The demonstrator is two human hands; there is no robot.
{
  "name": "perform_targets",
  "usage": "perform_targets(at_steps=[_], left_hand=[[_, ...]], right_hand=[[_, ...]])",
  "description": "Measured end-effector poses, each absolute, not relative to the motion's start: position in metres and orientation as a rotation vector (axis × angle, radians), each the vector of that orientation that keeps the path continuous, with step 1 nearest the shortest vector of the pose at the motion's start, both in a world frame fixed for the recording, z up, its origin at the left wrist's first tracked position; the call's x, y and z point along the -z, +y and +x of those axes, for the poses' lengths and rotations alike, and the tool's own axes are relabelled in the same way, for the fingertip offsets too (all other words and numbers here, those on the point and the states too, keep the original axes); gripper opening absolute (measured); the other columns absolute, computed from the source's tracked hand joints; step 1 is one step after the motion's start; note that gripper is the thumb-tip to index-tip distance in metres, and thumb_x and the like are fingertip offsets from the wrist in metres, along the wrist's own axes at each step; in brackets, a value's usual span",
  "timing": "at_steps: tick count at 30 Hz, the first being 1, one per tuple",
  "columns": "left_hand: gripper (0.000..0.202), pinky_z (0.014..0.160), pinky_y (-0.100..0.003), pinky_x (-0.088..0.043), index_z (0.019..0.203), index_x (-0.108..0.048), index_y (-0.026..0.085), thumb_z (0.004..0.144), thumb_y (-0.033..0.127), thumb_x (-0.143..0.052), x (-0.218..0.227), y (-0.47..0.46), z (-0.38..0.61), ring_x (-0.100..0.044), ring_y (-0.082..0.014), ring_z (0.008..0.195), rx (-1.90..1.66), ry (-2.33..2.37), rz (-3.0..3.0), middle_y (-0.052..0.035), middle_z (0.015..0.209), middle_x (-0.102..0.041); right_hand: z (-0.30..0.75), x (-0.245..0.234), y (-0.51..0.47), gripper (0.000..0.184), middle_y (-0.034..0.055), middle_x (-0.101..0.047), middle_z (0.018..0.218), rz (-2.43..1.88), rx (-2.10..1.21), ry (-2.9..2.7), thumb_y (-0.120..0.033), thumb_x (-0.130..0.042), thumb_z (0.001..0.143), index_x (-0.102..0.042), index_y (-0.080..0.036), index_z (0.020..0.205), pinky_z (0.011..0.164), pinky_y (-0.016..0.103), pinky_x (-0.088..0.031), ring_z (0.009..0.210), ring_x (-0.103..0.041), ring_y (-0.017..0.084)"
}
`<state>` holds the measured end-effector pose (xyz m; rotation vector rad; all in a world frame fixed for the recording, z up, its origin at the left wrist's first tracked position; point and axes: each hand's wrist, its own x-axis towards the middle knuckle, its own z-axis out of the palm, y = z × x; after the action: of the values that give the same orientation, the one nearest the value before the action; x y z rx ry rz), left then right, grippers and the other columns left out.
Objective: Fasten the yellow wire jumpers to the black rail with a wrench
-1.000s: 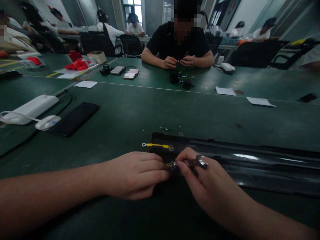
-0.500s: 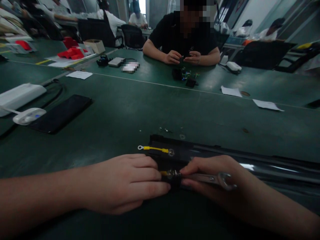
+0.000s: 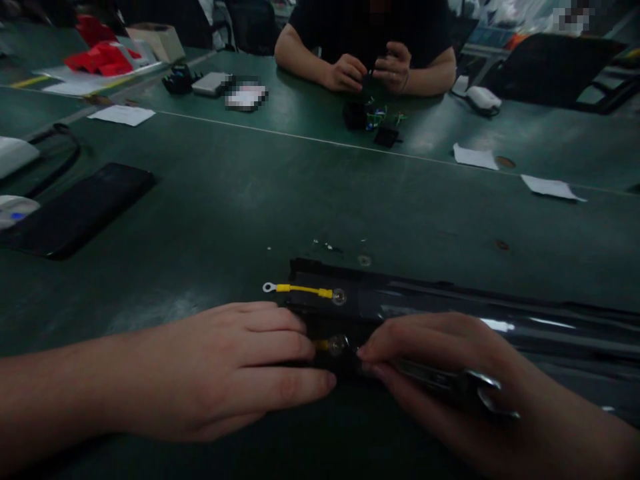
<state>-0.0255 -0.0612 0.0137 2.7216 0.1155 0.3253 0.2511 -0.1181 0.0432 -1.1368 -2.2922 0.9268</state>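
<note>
My right hand [image 3: 450, 363] is closed around a wrench [image 3: 440, 379]; one open end sticks out behind the fingers, and the other reaches toward the lower bolt. My left hand [image 3: 245, 370] is closed with fingers together at the left of that bolt, over a yellow wire [image 3: 321, 345] of which only a short piece shows. The lower bolt [image 3: 338, 344] sits on a long dark glossy part [image 3: 425, 300] lying across the table. Above it, a second yellow wire [image 3: 303, 289] with a ring terminal [image 3: 269, 287] runs from the upper bolt [image 3: 339, 297].
A black phone [image 3: 83, 210] lies at the left, near a white device [image 3: 15, 157] and cables. Across the green table [image 3: 210, 173] a co-worker's hands [image 3: 370, 72] hold a small part above black pieces and green wires. Red parts [image 3: 103, 59] and paper slips [image 3: 475, 157] lie farther off.
The wrench has swung, its free end moving right and toward me, and its tip near the lower bolt has shifted. My left hand stays by the bolt. The view has tilted down.
</note>
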Motion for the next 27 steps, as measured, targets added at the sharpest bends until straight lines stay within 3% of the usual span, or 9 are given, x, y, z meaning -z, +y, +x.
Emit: perform_targets(at_steps=[2, 6, 9, 14, 18, 23, 27], left_hand=[[0.036, 0.095, -0.037, -0.056, 0.134, -0.061, 0.016, 0.104, 0.016, -0.042, -0.013, -0.061, -0.026, -0.066, -0.0239, 0.106, -0.317, 0.113, 2.715, -0.0111, 0.117, -0.072], [0.035, 0.095, -0.037, -0.057, 0.133, -0.061, 0.016, 0.104, 0.016, -0.042, -0.014, -0.060, -0.027, -0.066, -0.0247, 0.110, -0.313, 0.103, 2.717, -0.0115, 0.119, -0.072], [0.037, 0.097, -0.037, -0.057, 0.135, -0.060, 0.016, 0.102, 0.016, -0.044, -0.014, -0.060, -0.027, -0.066, -0.0255, 0.112, -0.294, 0.092, 2.712, -0.0125, 0.120, -0.072], [0.040, 0.099, -0.038, -0.057, 0.136, -0.061, 0.015, 0.098, 0.012, -0.049, -0.013, -0.062, -0.028, -0.066, -0.0260, 0.113, -0.311, 0.105, 2.702, -0.0134, 0.120, -0.071], [0.038, 0.097, -0.036, -0.058, 0.132, -0.062, 0.015, 0.099, 0.009, -0.047, -0.014, -0.063, -0.026, -0.066, -0.0243, 0.112, -0.348, 0.121, 2.729, -0.0131, 0.118, -0.072], [0.035, 0.100, -0.035, -0.056, 0.132, -0.061, 0.014, 0.102, 0.009, -0.042, -0.012, -0.062, -0.026, -0.066, -0.0224, 0.112, -0.408, 0.076, 2.750, -0.0116, 0.116, -0.073], [0.042, 0.104, -0.038, -0.054, 0.143, -0.051, 0.015, 0.102, 0.007, -0.043, -0.003, -0.059, -0.029, -0.062, -0.0224, 0.117, -0.476, 0.048, 2.714, -0.0126, 0.123, -0.070]], right_hand=[[0.252, -0.042, -0.118, 0.015, -0.0007, -0.080, 0.092, -1.141, -0.936, -2.283, -0.012, -0.062, 0.092, -0.071, -0.024, 0.098, 0.068, 0.020, -0.057, 0.079, -0.076, 0.013], [0.254, -0.040, -0.116, 0.006, -0.0019, -0.077, 0.080, -1.196, -0.982, -2.295, -0.022, -0.065, 0.096, -0.069, -0.024, 0.092, 0.056, 0.022, -0.052, 0.065, -0.072, 0.013], [0.253, -0.039, -0.117, 0.010, 0.0001, -0.077, 0.079, -1.190, -0.963, -2.292, -0.028, -0.064, 0.098, -0.070, -0.025, 0.091, 0.055, 0.024, -0.051, 0.064, -0.072, 0.015], [0.250, -0.040, -0.119, 0.013, 0.0024, -0.078, 0.088, -1.175, -0.923, -2.223, -0.021, -0.060, 0.097, -0.072, -0.025, 0.095, 0.065, 0.025, -0.055, 0.074, -0.074, 0.017], [0.252, -0.040, -0.115, 0.010, -0.0007, -0.074, 0.083, -1.130, -1.095, -2.252, -0.016, -0.059, 0.096, -0.067, -0.021, 0.100, 0.061, 0.021, -0.049, 0.068, -0.068, 0.011], [0.253, -0.040, -0.111, 0.005, -0.0014, -0.069, 0.079, -1.124, -1.076, -2.282, -0.021, -0.061, 0.097, -0.065, -0.018, 0.096, 0.062, 0.021, -0.045, 0.066, -0.063, 0.010], [0.251, -0.040, -0.106, 0.010, 0.0004, -0.070, 0.080, -1.147, -1.064, -2.312, -0.025, -0.059, 0.098, -0.066, -0.018, 0.095, 0.063, 0.024, -0.046, 0.068, -0.064, 0.013]])
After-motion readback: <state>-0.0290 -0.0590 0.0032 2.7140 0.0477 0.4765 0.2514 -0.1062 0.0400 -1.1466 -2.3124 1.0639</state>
